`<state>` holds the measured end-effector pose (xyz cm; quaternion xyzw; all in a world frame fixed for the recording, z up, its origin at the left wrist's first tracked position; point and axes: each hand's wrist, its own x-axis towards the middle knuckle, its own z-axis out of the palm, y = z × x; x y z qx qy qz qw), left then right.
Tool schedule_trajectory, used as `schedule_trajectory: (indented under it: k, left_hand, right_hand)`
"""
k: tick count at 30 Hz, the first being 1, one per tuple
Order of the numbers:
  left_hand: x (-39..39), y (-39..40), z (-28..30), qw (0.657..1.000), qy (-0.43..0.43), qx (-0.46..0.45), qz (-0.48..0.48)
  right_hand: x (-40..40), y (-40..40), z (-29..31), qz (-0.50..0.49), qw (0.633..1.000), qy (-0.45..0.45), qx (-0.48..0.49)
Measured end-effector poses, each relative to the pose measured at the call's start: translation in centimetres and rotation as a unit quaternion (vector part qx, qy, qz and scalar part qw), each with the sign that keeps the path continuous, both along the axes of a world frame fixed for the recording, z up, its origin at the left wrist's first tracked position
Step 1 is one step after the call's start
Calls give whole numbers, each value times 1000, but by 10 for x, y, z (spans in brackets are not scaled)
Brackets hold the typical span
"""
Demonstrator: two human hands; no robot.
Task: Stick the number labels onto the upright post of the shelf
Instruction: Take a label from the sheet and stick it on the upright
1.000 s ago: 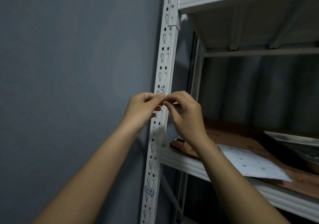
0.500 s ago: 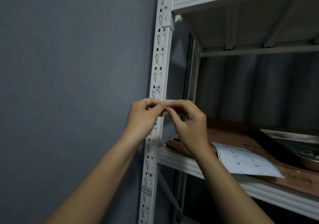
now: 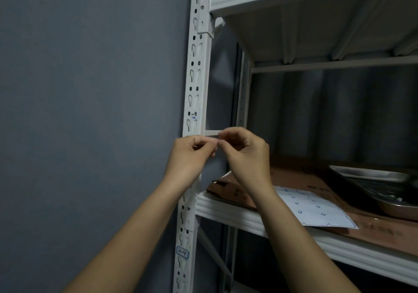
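Left hand (image 3: 190,154) and right hand (image 3: 246,152) grips pinched together, label unseen, by white perforated steel post (image 3: 196,84); sticker may fold onto itself.

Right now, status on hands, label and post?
Left hand and right hand pinched together at the post, whatever they hold too small to see. Label 2-4 already stuck lower down. Nothing in the way.

My white perforated steel upright post (image 3: 196,84) stood against a plain slate-grey wall (image 3: 90,112); its white rectangular label (image 3: 182,252) bore a blue outline. White backing sheet (image 3: 316,211), blue-dotted, lay on brown cardboard (image 3: 294,179).
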<state>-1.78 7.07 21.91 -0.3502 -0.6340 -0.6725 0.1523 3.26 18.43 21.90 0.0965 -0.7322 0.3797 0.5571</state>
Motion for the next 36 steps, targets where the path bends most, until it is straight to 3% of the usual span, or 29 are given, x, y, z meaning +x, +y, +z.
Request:
schedule_trajectory:
  k: [3,7,16,19,27,32,36]
  left_hand:
    - [2,16,5,1000,-15,19,-2]
    - [13,36,12,998,-18,31,-43]
    - [34,111,26,995,38,-40,-85]
    - [43,145,23,993,26,-66,-98]
    - [66,205,9,979,69,-168,-89]
    - [74,217,0,969,99,-217,-71]
    - [70,216,0,967,108,-222,-68]
  right_hand:
    - [-2,10,-4,-88,991,55,84]
    - [8,34,-4,-90,990,61,95]
    - [53,103,13,-136,991,18,0]
    - [74,136,11,-179,980,-21,-80]
    - [130,223,-5,-333,923,-139,-135]
    - [150,244,-8,-458,844,-276,-44]
    - [150,242,-4,-489,782,-384,44]
